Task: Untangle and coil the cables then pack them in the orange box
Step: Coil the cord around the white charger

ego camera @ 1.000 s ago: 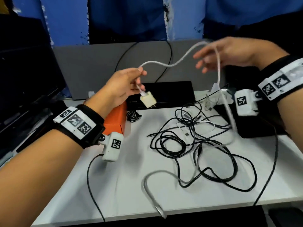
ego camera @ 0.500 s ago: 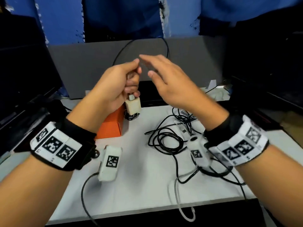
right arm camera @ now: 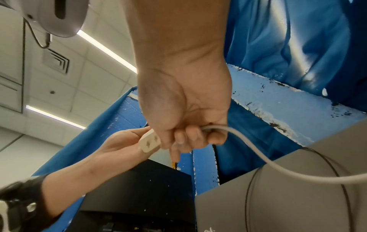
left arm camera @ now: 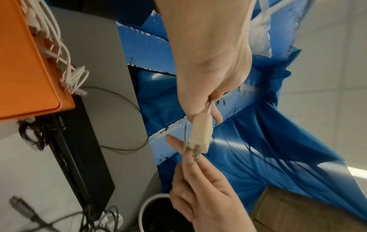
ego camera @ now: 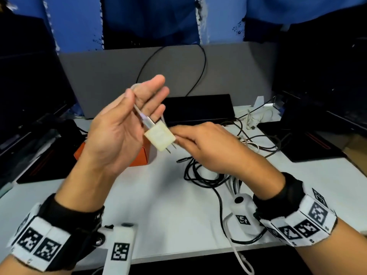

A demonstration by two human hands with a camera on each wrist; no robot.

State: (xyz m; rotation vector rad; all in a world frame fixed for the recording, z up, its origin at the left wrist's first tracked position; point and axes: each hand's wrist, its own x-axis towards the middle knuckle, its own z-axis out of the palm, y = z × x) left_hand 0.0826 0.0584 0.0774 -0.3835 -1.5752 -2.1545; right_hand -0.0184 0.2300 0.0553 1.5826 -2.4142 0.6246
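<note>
**White cable starts its first wrap round the left hand**

Nearest, at 6 o'clock in the head view, the loose tail of the white cable (ego camera: 241, 259) hangs off the table (ego camera: 168, 215) edge. It runs up under the right wrist to the right hand (ego camera: 206, 143), whose fingers are curled round it, pinching it just beside the charger plug (ego camera: 159, 138); the right wrist view shows the cable leaving that fist at 3 o'clock.

The left hand (ego camera: 123, 128) stands at 10 o'clock of the plug, palm toward the camera, fingers straight and spread a little. The cable loops over its fingers, and the plug end seems held between thumb and fingers; the exact hold is hard to see.

A second ago the hands were wide apart, the cable stretched between them. Half a second ago they had closed together with the left still fisted on the plug. Now the left has opened into a former and the right has dropped below it at 4 o'clock. I judge untangling of this cable is over and coiling has begun, with perhaps one turn laid.

Behind, at 4 o'clock of the hands, the black cables (ego camera: 200, 173) lie knotted. The orange box (ego camera: 139, 155) sits beyond the left palm, already holding white cables per the left wrist view.
</note>
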